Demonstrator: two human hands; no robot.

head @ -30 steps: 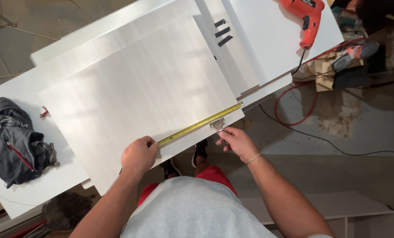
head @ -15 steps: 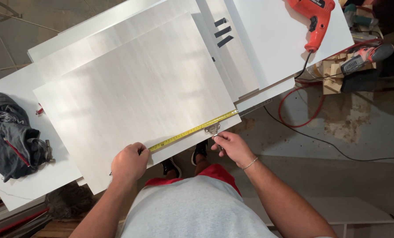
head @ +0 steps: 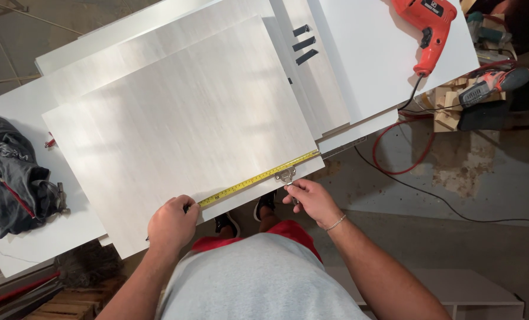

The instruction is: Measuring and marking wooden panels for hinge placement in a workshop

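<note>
The yellow metal measuring tape [head: 258, 176] lies stretched along the near edge of the large pale grey wood-grain panel [head: 181, 124], and its long axis runs from lower left to upper right, almost parallel with that edge. The left hand [head: 172, 224] is closed like a fist over the near end of the tape, where the case probably is, though the hand hides it, and it presses down on the panel. The right hand [head: 312, 200] is at the other part of the tape, just below the small silver metal hinge piece [head: 286, 175] that sits on the panel edge touching the tape; its fingers are bent together and seem to pinch something thin, maybe a pencil, but the view is too small to be sure. So the hinge piece is clearly nearer to the right hand, and the tape joins both hands. The panel rests on other white boards [head: 359, 65]. On the far board lies an orange electric drill [head: 427, 29] with its cable, well apart from the hands, and to the left a dark crumpled piece of clothing [head: 10, 172].
</note>
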